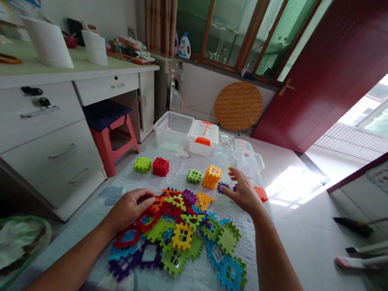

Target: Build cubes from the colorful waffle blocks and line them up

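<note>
A heap of toothed plastic building tiles [182,236] in several colours lies on a table covered with a pale blue cloth [192,289]. My left hand [132,208] is at the heap's left edge, thumb and fingers curved with a gap between them, by an orange tile [158,203]. Beyond the heap, my right hand [241,190] is over a purple tile [223,187], fingers spread, nothing visibly gripped. In a row left of it stand a tall yellow-orange stack [212,177], a green stack [194,176], a red stack [160,166] and a lime stack [142,164]. Red-orange tiles [261,193] are partly behind my right wrist.
At the table's far edge are an open clear bin [172,134], a lidded box with an orange latch [202,142] and several clear containers [243,150]. A white desk [48,126] and pink stool [116,140] stand left. A green basket [47,235] is at lower left.
</note>
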`<state>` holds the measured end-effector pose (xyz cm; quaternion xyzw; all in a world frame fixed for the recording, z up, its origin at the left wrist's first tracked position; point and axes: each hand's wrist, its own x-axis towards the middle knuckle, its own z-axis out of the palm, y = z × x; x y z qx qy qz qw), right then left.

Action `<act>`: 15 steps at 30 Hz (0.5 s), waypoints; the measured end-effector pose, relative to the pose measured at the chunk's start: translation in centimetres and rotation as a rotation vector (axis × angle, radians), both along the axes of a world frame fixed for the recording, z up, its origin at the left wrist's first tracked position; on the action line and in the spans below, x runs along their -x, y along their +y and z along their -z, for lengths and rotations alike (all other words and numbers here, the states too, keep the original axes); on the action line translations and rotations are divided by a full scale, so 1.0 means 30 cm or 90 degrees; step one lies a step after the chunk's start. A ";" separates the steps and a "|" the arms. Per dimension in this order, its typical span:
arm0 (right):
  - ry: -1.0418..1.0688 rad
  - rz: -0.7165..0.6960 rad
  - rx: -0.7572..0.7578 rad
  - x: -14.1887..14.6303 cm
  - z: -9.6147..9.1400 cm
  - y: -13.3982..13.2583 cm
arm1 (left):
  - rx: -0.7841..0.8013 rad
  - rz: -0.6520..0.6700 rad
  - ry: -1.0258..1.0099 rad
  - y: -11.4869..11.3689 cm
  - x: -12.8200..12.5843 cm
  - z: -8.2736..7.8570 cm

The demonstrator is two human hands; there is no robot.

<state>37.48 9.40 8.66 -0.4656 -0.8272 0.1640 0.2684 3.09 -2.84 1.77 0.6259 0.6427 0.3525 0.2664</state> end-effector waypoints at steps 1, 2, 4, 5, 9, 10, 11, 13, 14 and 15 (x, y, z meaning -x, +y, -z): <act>0.014 0.008 0.014 -0.027 0.006 -0.035 | -0.001 0.002 -0.003 -0.001 -0.001 -0.002; 0.020 0.012 0.033 -0.052 0.016 -0.069 | -0.001 0.005 -0.006 -0.002 -0.001 -0.003; 0.031 0.026 0.078 -0.094 0.043 -0.128 | 0.000 0.008 -0.011 -0.003 -0.003 -0.003; 0.028 0.034 0.095 -0.109 0.060 -0.150 | 0.000 0.008 -0.015 -0.004 -0.003 -0.002; 0.022 0.071 0.121 -0.124 0.130 -0.196 | 0.003 0.015 -0.041 -0.004 -0.003 0.005; 0.025 0.078 0.124 -0.119 0.145 -0.199 | 0.004 0.015 -0.046 -0.004 -0.003 0.007; 0.028 0.083 0.127 -0.112 0.158 -0.199 | 0.005 0.015 -0.051 -0.003 -0.002 0.009; 0.035 0.085 0.128 -0.098 0.177 -0.198 | 0.007 0.014 -0.053 -0.001 -0.001 0.012; 0.039 0.083 0.127 -0.092 0.185 -0.197 | 0.008 0.012 -0.052 0.000 0.000 0.013; 0.043 0.081 0.125 -0.088 0.191 -0.195 | 0.009 0.011 -0.051 0.001 0.001 0.014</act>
